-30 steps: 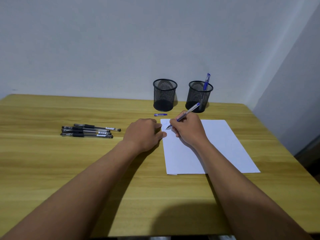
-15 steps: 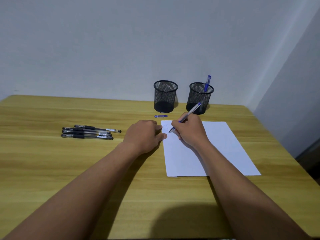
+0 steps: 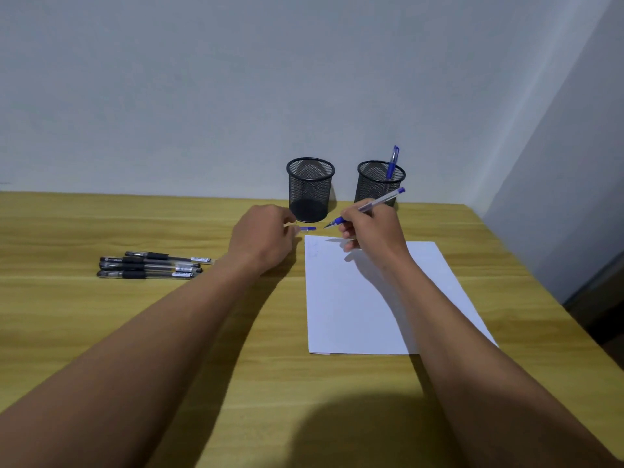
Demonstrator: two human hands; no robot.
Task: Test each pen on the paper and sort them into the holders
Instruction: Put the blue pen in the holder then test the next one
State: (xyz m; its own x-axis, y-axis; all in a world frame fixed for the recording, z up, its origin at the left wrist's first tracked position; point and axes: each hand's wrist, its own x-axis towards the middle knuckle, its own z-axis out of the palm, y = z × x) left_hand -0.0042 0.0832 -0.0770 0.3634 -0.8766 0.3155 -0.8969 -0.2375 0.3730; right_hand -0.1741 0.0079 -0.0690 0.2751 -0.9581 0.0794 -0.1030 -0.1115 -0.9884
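My right hand (image 3: pixel 371 231) grips an uncapped blue pen (image 3: pixel 378 202), lifted above the top edge of the white paper (image 3: pixel 378 305), tip pointing left. Faint marks show at the paper's top left corner. My left hand (image 3: pixel 261 236) reaches to the blue pen cap (image 3: pixel 309 228) lying on the table beside the paper; its fingertips touch or nearly touch the cap. Two black mesh holders stand at the back: the left holder (image 3: pixel 310 189) looks empty, the right holder (image 3: pixel 380 184) has one blue pen (image 3: pixel 392 162) in it. Several black pens (image 3: pixel 152 265) lie in a row at the left.
The wooden table (image 3: pixel 101 332) runs to a grey wall behind the holders. Its right edge drops off beyond the paper, next to a side wall.
My right hand lifted the pen off the paper and moved it up and back. My left hand slid forward from the paper's edge to the blue cap.
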